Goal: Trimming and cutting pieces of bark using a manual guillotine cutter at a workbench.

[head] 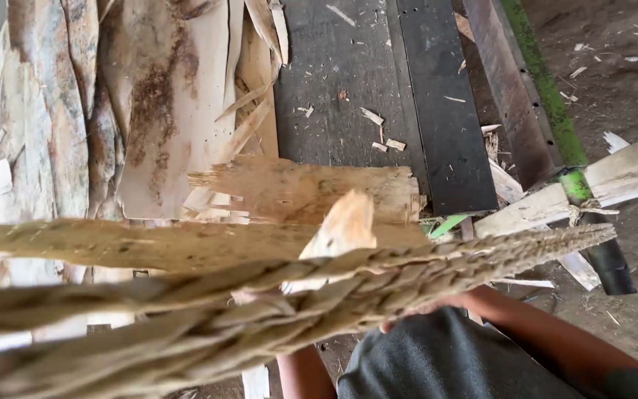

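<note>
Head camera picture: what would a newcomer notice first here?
First, the stack of thin, rough wood veneer sheets stretching across the lower half, seen edge-on close to the camera, with the right hand under it. Behind lies a dark metal table, and pale veneer scraps pile up on the left.

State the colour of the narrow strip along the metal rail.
Bright green strip, clearest in the head view.

**Tan, Grey and Green**

Pale tan veneer sheets [186,295], rough-grained, edges frayed. Cream stacked sheets [164,111] blotched with brown stains. Dark grey machine bed [348,89], flecked with pale chips. Bright green rail [548,96]. Charcoal shirt [437,362].
</note>
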